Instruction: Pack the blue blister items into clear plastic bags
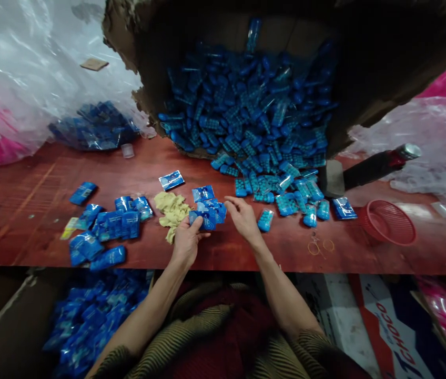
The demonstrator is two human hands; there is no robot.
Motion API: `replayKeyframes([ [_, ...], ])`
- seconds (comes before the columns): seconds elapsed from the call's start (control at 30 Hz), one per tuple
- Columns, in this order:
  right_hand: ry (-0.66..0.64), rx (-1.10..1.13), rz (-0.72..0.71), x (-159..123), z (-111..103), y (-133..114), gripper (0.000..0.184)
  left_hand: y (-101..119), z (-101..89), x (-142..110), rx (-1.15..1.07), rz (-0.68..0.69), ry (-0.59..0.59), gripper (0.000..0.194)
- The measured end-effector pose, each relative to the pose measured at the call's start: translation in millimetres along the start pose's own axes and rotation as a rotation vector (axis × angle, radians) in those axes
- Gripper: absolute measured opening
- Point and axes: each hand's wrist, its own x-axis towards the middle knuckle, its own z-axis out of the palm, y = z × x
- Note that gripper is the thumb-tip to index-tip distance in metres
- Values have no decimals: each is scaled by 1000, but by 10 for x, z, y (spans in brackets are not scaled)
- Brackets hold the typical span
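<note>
My left hand [186, 243] is closed on several small blue printed cards [207, 217], fanned out, with the thumb on top. My right hand [243, 218] is at the cards' right edge, fingers stretched out and fingertips close to them; whether they touch is unclear. A crumpled pale yellow cloth [171, 206] lies just left of the cards. Behind them a blue flat packet [171, 180] rests on the red tabletop [191, 258]. Right of my right hand, a small clear packet with blue contents [265, 220] lies apart from a loose heap of similar packets [266, 184].
A torn cardboard box [122, 39] spills blue packets at the back. Finished-looking blue packs [108, 226] lie at the left. At the right stand a red plastic basket [391, 223] and a dark cylinder [381, 167]; yellow-handled scissors [314, 246] lie near the front edge. Below is an open box of blue packs [97, 316].
</note>
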Motion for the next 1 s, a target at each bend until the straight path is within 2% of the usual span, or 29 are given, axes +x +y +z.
replayKeyframes([
  [0.07,-201,245,86,-48,-13,-20,24,-22,29,26,31,39,-20,36],
  [0.13,-300,398,178,-93,20,-27,20,-34,50,43,55,49,-43,34],
  [0.2,-268,467,237,-127,82,-23,23,-36,65,49,56,23,-66,32],
  [0.3,-184,460,241,-165,181,2,22,-35,89,42,15,-5,-64,32],
  [0.53,0,213,133,-277,267,11,32,-102,169,56,-16,25,15,29],
  [0.63,1,172,104,-301,235,11,34,-98,164,61,-21,-6,-18,27],
  [0.77,-44,234,98,-287,181,60,35,-23,82,26,-6,-137,-198,33],
  [0.83,-78,237,74,-283,143,56,40,9,37,-1,-3,-169,-247,34],
  [0.93,-101,167,4,-299,38,7,43,20,0,-29,-42,-192,-229,34],
  [1.0,-36,22,-32,-323,-81,-7,39,13,-9,-38,-91,-225,-198,33],
])
